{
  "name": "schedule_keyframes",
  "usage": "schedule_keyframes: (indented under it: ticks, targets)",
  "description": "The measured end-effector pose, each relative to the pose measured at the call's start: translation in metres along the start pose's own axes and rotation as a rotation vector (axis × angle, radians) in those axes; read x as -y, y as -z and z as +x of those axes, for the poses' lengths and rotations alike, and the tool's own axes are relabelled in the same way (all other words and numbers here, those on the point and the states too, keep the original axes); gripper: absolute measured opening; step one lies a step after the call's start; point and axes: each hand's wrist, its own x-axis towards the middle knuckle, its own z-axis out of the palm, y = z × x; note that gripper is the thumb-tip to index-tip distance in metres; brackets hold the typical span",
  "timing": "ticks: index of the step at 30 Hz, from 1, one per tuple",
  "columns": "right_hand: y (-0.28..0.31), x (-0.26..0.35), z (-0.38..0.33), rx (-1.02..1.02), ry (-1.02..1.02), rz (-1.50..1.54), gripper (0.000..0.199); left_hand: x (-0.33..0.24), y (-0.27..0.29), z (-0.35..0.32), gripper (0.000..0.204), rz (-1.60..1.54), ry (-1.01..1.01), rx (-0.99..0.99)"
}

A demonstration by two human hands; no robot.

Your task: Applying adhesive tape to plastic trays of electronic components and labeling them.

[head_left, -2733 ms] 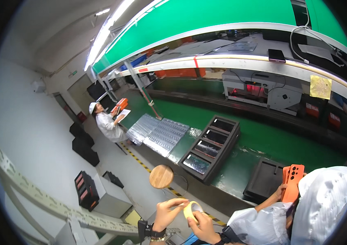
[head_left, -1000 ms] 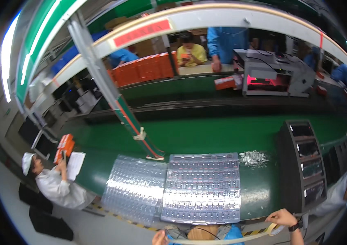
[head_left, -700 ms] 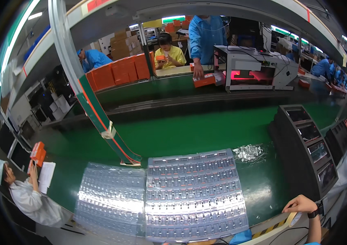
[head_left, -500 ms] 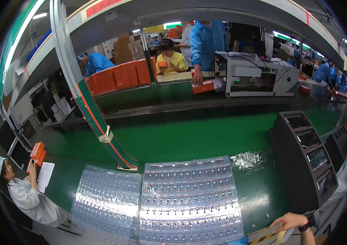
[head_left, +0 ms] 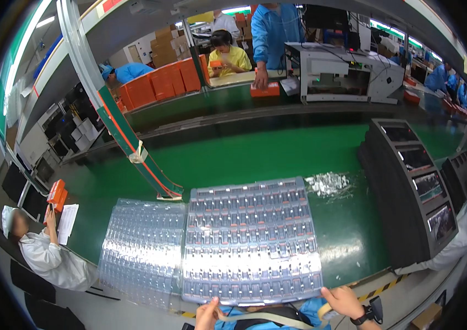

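My left hand (head_left: 208, 314) and my right hand (head_left: 344, 301) sit at the bottom edge, below the near rim of the green belt (head_left: 277, 154). A beige strip of tape (head_left: 269, 318) stretches between them. The left fingers pinch its free end, and the right hand, with a black watch on the wrist, grips the tape roll (head_left: 325, 311). Just above the hands lies a clear blister tray (head_left: 252, 242) with rows of small dark parts. A second clear tray (head_left: 142, 250) lies to its left, overlapping the first.
A black rack of stacked trays (head_left: 409, 187) stands on the right. Crumpled clear plastic (head_left: 329, 184) lies beyond the tray. A slanted green post (head_left: 126, 137) rises at left. A seated person in white (head_left: 46, 256) is at lower left; several people work across the belt.
The view has shifted closer to the trays. My left hand has come back into view at the bottom, and my right hand has moved left toward the middle with the tape.
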Motion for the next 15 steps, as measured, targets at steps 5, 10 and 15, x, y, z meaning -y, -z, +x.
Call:
schedule_keyframes:
  ticks: [5, 10, 15]
  targets:
    - [-0.028, -0.006, 0.000, -0.107, -0.217, 0.407, 0.040, -0.003, -0.009, 0.001, 0.047, 0.017, 0.011, -0.065]
    - [-0.030, 0.004, -0.006, -0.052, -0.427, 1.048, 0.045, 0.011, -0.005, 0.000, 0.045, 0.001, 0.014, 0.026]
    - [-0.029, 0.003, -0.009, -0.155, -0.408, 1.073, 0.040, 0.016, -0.012, -0.013, 0.037, -0.016, -0.035, 0.125]
